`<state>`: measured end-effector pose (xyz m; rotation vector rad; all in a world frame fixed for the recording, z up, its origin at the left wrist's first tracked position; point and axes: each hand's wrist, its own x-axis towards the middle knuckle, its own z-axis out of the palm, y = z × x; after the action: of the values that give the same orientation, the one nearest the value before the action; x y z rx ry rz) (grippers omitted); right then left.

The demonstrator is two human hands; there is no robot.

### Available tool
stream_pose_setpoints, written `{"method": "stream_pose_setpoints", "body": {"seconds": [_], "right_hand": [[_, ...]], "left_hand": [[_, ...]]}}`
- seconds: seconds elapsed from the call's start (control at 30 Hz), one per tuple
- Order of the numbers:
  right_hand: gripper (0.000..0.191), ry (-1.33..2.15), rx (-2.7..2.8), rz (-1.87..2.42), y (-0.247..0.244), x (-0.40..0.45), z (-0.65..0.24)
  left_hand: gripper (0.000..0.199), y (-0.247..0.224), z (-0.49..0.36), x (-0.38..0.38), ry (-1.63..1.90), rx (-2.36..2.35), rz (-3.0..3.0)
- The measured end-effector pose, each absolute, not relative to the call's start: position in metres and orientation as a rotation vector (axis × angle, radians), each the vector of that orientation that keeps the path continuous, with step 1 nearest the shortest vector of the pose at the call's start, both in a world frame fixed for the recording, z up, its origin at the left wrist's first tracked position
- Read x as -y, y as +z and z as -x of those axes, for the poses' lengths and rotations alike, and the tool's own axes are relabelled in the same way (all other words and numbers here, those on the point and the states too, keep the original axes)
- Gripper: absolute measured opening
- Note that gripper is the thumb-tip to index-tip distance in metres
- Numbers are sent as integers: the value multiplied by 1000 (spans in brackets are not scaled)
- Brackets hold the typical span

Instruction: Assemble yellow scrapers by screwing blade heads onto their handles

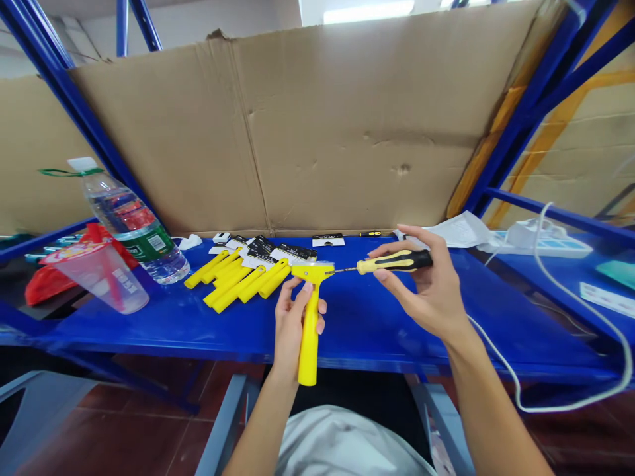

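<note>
You're working at a blue steel shelf (163, 330) with a glossy top. Toward its left end, a clear plastic water bottle (133, 228) with a green label lies on its side, just beside a tipped clear plastic cup (99, 277) holding a red straw. Right of them, a cluster of yellow plastic handles (233, 281) lies in loose rows, touching black-and-white printed cards (262, 251) at the back. Farther along the back edge you have a small card (327, 239), a short black-and-yellow screwdriver (370, 233), and loose white papers (446, 231) lying partly over the right end.
</note>
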<state>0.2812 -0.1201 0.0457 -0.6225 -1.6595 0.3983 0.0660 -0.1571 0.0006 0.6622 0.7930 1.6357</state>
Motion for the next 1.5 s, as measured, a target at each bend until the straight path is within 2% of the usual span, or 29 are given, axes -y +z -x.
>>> {"method": "stream_pose_setpoints", "body": {"seconds": [0.13, 0.3, 0.5, 0.67, 0.87, 1.0, 1.1, 1.23, 1.5], "right_hand": [[64, 488, 1670, 607, 46, 120, -282], [52, 283, 1605, 682, 44, 118, -282], [66, 477, 1652, 591, 44, 118, -280], [49, 333, 1576, 646, 45, 118, -276], [49, 505, 1630, 573, 45, 121, -278], [40, 364, 1589, 629, 45, 123, -276], [44, 309, 1606, 630, 44, 120, -277], [53, 441, 1689, 550, 45, 120, -281], [44, 313, 1620, 631, 44, 120, -278]], "left_hand": [[61, 1, -65, 156, 1644, -804, -651], [61, 1, -66, 157, 1637, -786, -651], [59, 2, -65, 158, 1645, -805, -639], [60, 2, -64, 158, 1619, -784, -650], [59, 2, -65, 158, 1643, -797, -632], [60, 1, -65, 158, 1642, -794, -639], [60, 1, -65, 157, 1639, -797, -641], [60, 1, -65, 157, 1637, -793, -642], [61, 1, -65, 158, 1639, -795, -631]]}}
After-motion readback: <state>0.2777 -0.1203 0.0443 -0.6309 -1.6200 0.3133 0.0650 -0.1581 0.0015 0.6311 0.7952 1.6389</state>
